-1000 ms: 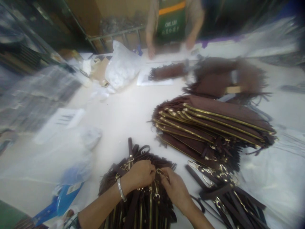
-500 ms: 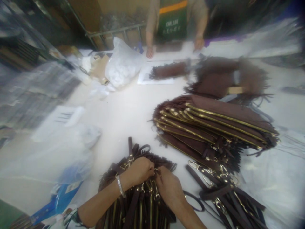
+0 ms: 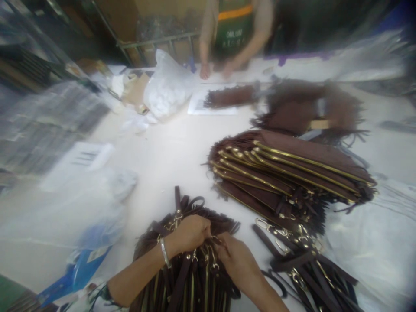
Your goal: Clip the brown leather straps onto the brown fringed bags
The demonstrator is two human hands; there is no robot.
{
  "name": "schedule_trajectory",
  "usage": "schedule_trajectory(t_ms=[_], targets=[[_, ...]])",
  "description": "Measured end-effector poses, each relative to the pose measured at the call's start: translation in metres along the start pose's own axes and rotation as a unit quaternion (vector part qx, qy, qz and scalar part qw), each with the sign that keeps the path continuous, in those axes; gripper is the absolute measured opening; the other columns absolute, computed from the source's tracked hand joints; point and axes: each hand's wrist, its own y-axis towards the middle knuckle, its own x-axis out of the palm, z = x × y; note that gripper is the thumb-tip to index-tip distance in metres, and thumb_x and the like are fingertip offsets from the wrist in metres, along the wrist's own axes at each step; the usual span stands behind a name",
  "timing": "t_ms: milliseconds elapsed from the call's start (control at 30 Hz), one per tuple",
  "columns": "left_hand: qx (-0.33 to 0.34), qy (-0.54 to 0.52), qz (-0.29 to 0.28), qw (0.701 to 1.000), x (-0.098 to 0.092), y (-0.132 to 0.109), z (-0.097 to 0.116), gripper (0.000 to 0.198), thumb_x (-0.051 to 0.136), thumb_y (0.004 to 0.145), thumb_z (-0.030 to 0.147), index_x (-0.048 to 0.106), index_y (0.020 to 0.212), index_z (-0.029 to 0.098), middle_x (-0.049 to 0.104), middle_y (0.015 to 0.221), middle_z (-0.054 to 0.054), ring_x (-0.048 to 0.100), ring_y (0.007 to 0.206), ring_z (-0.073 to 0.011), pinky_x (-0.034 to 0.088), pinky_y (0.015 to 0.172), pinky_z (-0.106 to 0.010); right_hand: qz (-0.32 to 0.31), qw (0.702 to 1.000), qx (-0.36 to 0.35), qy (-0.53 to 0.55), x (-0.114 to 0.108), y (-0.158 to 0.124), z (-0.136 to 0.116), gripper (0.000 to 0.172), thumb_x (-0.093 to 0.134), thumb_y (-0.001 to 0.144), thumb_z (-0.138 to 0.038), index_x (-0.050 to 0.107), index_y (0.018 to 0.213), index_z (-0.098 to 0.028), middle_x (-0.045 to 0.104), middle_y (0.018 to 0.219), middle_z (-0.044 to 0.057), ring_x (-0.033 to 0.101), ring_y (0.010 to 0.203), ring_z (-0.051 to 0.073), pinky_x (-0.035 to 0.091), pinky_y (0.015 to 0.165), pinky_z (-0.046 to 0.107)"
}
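Note:
My left hand (image 3: 193, 232), with a silver bracelet at the wrist, is closed in a pinch over a bunch of dark brown fringed zip pouches (image 3: 182, 281). What its fingertips hold is hidden. Close beside it, my right hand (image 3: 238, 260) pinches a gold clasp (image 3: 216, 239), its thumb and fingers nearly meeting the left fingertips. Brown wrist straps with gold hooks hang from the pouches around both hands. A dark strap loop (image 3: 276, 279) lies just right of my right wrist.
A pile of brown fringed pouches with gold zips (image 3: 299, 167) lies at right, loose straps with hooks (image 3: 305, 268) below it. More brown pieces (image 3: 292, 108) lie behind. A white plastic bag (image 3: 169, 91) stands far left of centre. Across the table, a person in a green apron (image 3: 234, 32) works.
My right hand has shifted slightly right and down, its fingers turned more over the clasp. My left hand is almost still. The other person's arm has swung inward across the apron.

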Motion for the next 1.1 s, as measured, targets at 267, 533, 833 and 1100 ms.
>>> schedule_trajectory(t_ms=[267,533,833,1100], targets=[[0.138,-0.169,0.040,0.975,-0.021,-0.010,0.017,0.026,0.042,0.093,0.021,0.066,0.104,0.021,0.061,0.115,-0.005,0.054,0.109,-0.0155,0.039,0.099,-0.028,-0.090,0.957,0.065,0.268,0.022,-0.036,-0.016,0.026,0.045,0.083,-0.030,0.051,0.107,-0.020,0.059,0.065,-0.002,0.054,0.043,0.012,0.041,0.041,0.022],[0.089,-0.017,-0.028,0.996,-0.031,-0.026,0.025,0.017,0.053,0.084,0.021,0.067,0.093,0.021,0.067,0.092,-0.003,0.059,0.090,-0.0192,0.043,0.087,-0.030,-0.054,0.971,-0.031,0.231,0.067,-0.057,-0.022,0.068,0.053,0.076,-0.024,0.034,0.142,-0.016,0.069,0.105,0.010,0.066,0.096,0.024,0.050,0.086,0.033],[0.052,-0.014,-0.062,0.997,-0.033,-0.026,0.022,0.022,0.048,0.081,0.015,0.064,0.096,0.023,0.066,0.095,0.000,0.058,0.089,-0.0173,0.042,0.083,-0.028,-0.045,0.984,-0.072,0.154,0.025,-0.061,0.003,0.025,0.042,0.093,-0.032,0.065,0.099,-0.023,0.069,0.092,0.002,0.064,0.086,0.017,0.047,0.074,0.024],[0.142,0.116,-0.058,0.981,-0.035,-0.023,0.033,0.030,0.052,0.091,0.032,0.059,0.066,0.017,0.063,0.079,-0.002,0.054,0.087,-0.0182,0.041,0.079,-0.029,0.049,0.991,-0.123,0.015,0.041,-0.044,0.013,0.028,0.039,0.090,-0.019,0.059,0.110,-0.020,0.066,0.106,0.010,0.060,0.101,0.024,0.047,0.088,0.036]])
